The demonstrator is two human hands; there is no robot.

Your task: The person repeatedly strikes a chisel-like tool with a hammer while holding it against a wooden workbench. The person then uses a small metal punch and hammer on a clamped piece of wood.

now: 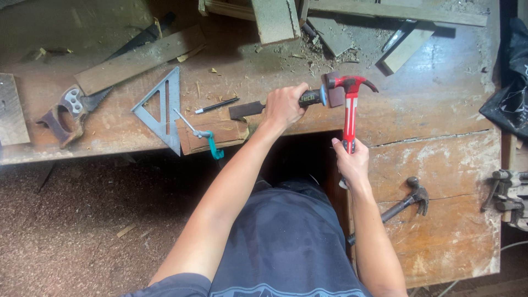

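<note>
Head view: your left hand (284, 104) closed round chisel (275, 105) handle, blade lying flat twd small wood block (213, 135) at bench (440, 165) front edge. Your right hand (352, 164) closed round red hammer (350, 104) handle, head touching chisel butt end. Metal square (163, 108), pencil (216, 105) just left of blade. Handsaw (82, 102) nr left edge. 2nd hammer (407, 201) lies nr right front corner, untouched.

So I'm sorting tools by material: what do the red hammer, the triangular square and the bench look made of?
Red hammer: glossy red painted head, probably steel; handle material unclear. Triangular square: matte grey metal, likely aluminium. Bench: worn, unfinished brown wood, with visible grain, cracks and sawdust.
</note>
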